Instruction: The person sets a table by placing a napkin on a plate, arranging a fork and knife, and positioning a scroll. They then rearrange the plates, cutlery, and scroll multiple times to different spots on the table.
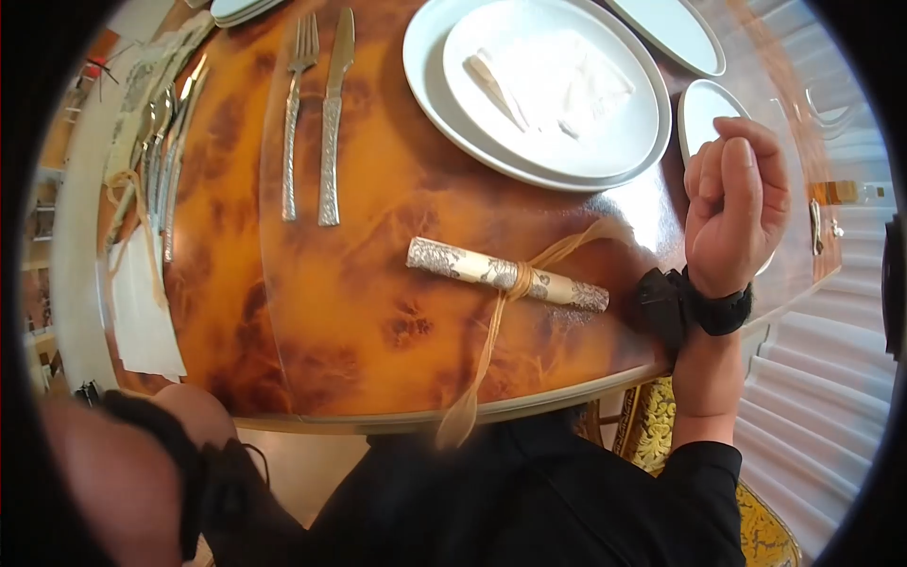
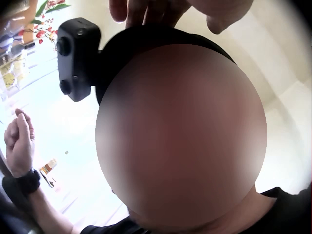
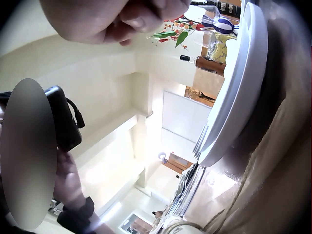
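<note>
In the head view my right hand is raised over the table's right side, palm toward me and fingers loosely curled, holding nothing. Below and left of it lies a rolled patterned napkin, tied round with a tan raffia ribbon whose one end hangs over the table edge. My left hand is lifted close to the head camera and blurred there. The right wrist view has the left hand right by the black head camera; its fingers hang over the headband in the left wrist view.
Stacked white plates stand at the back, with crumpled white napkin pieces on the top one. A fork and a knife lie left of them. More cutlery rests on a patterned napkin at far left. Another plate sits behind the right hand.
</note>
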`<act>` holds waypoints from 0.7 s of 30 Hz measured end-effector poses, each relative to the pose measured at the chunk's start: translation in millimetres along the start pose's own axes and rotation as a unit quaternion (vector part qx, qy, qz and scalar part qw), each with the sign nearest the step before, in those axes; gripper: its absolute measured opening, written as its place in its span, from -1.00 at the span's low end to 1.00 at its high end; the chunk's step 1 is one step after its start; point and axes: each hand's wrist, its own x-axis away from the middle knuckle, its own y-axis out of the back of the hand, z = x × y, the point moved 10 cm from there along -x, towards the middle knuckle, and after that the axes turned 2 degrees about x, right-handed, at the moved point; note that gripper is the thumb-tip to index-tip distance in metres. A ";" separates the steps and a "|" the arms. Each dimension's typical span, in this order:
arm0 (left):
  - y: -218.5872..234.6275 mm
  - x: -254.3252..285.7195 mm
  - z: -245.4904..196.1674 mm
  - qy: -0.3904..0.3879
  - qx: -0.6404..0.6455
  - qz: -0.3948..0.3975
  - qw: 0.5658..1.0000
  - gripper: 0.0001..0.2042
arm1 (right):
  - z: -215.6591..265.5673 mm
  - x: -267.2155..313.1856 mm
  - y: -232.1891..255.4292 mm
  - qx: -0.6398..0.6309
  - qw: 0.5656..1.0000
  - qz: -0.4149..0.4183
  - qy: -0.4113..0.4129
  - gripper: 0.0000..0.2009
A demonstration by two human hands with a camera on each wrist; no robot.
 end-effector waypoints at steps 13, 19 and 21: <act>37.5 12.7 60.5 0.026 -0.274 -0.003 0.961 -0.87 | -20.6 -2.7 -2.9 0.116 0.980 0.031 -0.161 -0.86; 35.2 18.1 84.0 0.059 -0.328 0.047 0.942 -0.92 | -12.9 -10.3 -11.7 0.246 0.960 0.101 -0.085 -0.81; 36.4 19.2 89.6 0.084 -0.313 0.046 0.945 -0.91 | -10.8 -10.1 -18.4 0.285 0.945 0.131 -0.094 -0.79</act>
